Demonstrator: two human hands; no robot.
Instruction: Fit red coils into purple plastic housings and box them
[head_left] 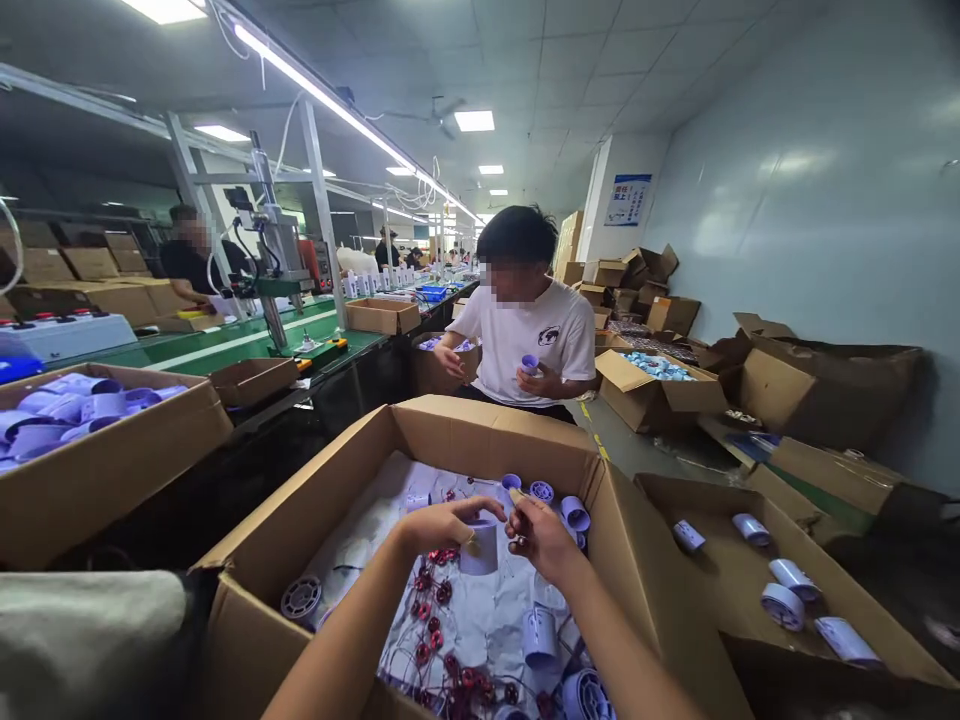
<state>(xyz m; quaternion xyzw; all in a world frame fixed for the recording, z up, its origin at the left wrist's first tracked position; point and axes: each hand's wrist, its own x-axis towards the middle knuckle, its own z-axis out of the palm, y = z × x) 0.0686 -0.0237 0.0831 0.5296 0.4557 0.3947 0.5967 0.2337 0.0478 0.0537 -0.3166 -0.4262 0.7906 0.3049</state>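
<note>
Purple cup [481, 556] pinched in left grip [450, 522], right grip [545, 536] unclear, red wired parts [469, 677], cardboard box [495, 432] around

Landmark: the open carton [487, 435] before me. Beyond it, on a white pillar [637, 155], I note a poster [628, 200] with red Chinese characters, possibly 责任至上; its smaller lines I cannot read. Right of the carton, lavender cylinders [847, 640] carry dark print, illegible to me. Nothing else legible.
</note>
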